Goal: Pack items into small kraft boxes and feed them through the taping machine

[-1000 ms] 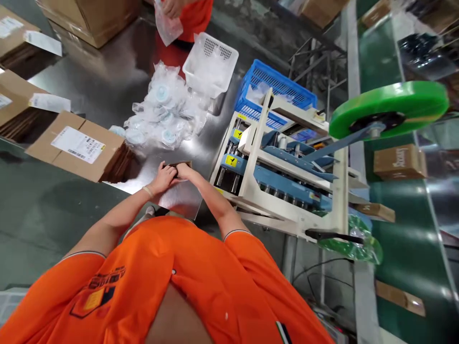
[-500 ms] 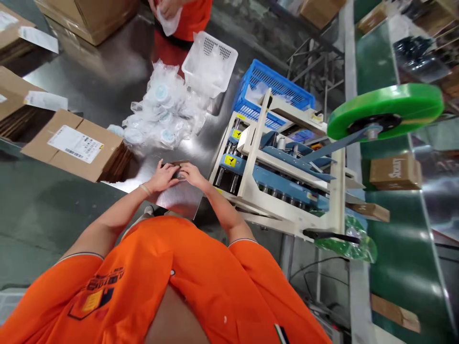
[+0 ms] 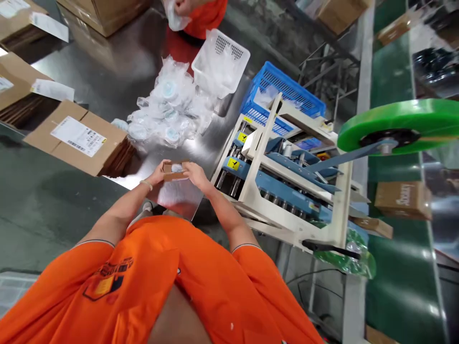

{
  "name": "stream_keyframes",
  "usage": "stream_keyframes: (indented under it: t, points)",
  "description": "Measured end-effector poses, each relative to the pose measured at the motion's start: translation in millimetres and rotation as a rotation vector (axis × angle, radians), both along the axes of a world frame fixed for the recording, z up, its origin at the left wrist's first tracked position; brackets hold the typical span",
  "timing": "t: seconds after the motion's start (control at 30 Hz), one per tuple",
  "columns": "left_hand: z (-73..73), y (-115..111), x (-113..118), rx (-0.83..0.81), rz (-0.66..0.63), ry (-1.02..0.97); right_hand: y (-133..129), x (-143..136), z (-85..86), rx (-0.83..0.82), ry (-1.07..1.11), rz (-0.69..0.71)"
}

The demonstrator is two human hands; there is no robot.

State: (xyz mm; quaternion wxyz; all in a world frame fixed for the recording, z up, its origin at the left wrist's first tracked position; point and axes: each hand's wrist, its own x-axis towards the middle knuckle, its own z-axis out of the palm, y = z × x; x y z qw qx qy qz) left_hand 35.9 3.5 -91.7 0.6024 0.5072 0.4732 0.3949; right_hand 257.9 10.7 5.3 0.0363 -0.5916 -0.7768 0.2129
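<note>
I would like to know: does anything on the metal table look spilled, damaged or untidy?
Nothing looks plainly spilled or damaged. The heap of plastic-wrapped items looks least tidy, jumbled together on the metal table beside the white basket. The small carton, held by the left hand and right hand, shows no clear damage.

Near the middle of the frame, a pale thing is partly hidden by the walls of the small open carton and is too small to be identified; the fingertips of the left hand and right hand are poorly resolved. At the top, a co-worker is cut off by the edge, as is the large box at upper left. The green roll is cropped at the right edge and the pale crate at lower left. Fine print on the shipping label cannot be read.
</note>
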Motion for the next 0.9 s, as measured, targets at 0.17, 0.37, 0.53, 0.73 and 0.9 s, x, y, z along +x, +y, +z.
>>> stream_keyframes:
  t: [0.17, 0.37, 0.53, 0.73, 0.9]
  points:
    - [8.9, 15, -29, 0.016, -0.132, -0.034, 11, -1, 0.2, 0.002, -0.089, 0.104]
    - [32.6, -14, -9, 0.343, -0.081, 0.610, -15, 9, -13.5, -0.082, -0.039, 0.178]
    - [30.3, -18, 14, 0.437, -0.141, 0.922, -26, 22, -33.2, -0.030, -0.003, -0.098]
    - [21.8, 105, 76, 0.616, -0.209, 0.908, -56, 40, -74.5, -0.066, -0.088, -0.421]
    - [35.9, 216, 212, 0.719, -0.424, 0.734, -62, 46, -85.3, -0.112, -0.144, -0.338]
